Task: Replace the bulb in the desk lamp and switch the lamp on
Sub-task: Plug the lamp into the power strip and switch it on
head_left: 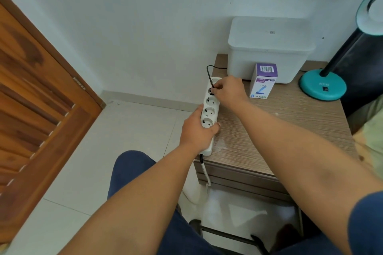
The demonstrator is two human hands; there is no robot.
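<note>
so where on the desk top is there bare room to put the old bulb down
The widest bare patch of the desk top is its near half, between the power strip and the right edge, in front of the bulb box. The back is crowded: white bin, box and lamp base. The strip's edge is taken by both hands.

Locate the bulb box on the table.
In the head view, the bulb box stands right of centre on the table, in front of the white bin, left of the lamp base.

Bare forearms, left hand [196, 130] and right hand [228, 91] ungloved; dark blue short sleeve at right; dark blue trousers.
</note>
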